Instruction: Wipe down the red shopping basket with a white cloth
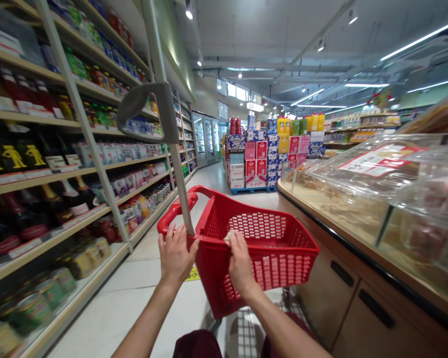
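Note:
A red plastic rolling shopping basket (pixel 214 273) with perforated sides stands in front of me, and its inside looks bare. From its left end rises a metal pole (pixel 181 184), topped by a grey loop handle (pixel 168 112). My left hand (pixel 177 252) lies with fingers spread on the basket's rim, beside the red grip (pixel 168 215) and the foot of the pole. On the near rim, my right hand (pixel 242 263) pinches a small crumpled whitish piece (pixel 229 236); whether it is cloth or tissue I cannot tell. My right fingertips partly hide it.
Shelves of bottles and cans (pixel 72 164) line the left. A wooden counter (pixel 328 293) with clear-lidded food packs (pixel 377 159) borders the right, near the basket. Ahead, stacked boxes (pixel 256 161) stand on a blue pallet (pixel 254 189); glass-door fridges (pixel 205 134) are farther back.

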`<control>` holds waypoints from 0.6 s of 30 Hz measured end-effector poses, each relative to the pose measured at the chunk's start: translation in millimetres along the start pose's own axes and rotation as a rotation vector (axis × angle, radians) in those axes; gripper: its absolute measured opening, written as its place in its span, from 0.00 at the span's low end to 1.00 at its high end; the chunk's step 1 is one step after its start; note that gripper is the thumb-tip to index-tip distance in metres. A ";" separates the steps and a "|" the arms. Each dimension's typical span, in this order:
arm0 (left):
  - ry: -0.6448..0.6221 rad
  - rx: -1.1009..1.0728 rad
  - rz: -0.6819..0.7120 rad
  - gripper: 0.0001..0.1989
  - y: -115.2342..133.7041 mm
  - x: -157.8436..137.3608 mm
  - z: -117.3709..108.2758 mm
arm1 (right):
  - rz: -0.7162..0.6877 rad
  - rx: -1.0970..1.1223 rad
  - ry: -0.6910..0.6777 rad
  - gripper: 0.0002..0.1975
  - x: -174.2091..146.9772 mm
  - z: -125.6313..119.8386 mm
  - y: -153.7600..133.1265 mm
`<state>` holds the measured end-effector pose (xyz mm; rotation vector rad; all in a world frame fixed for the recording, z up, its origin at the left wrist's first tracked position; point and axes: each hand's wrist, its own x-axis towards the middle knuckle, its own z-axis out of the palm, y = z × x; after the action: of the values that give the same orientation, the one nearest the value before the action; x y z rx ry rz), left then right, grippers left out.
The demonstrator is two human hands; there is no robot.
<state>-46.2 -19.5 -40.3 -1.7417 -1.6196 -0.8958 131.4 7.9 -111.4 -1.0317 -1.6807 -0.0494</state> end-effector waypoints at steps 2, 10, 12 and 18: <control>-0.010 -0.001 0.014 0.21 3.7 1.2 2.0 | -0.063 0.080 0.029 0.28 13.0 26.5 -43.6; 0.003 -0.031 0.018 0.20 9.6 -1.6 -0.1 | -0.108 -0.021 -0.001 0.28 1.4 -15.7 18.2; -0.007 -0.052 0.015 0.20 9.4 -2.4 -0.6 | -0.069 -0.016 0.035 0.29 2.5 -25.0 22.8; -0.046 -0.073 0.128 0.25 0.7 -5.0 -4.9 | -0.339 0.128 0.049 0.22 17.0 3.4 -49.1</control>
<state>-46.1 -26.4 -41.3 -1.9061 -1.5017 -0.8695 97.1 -10.7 -76.9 -0.6383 -1.7739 -0.1834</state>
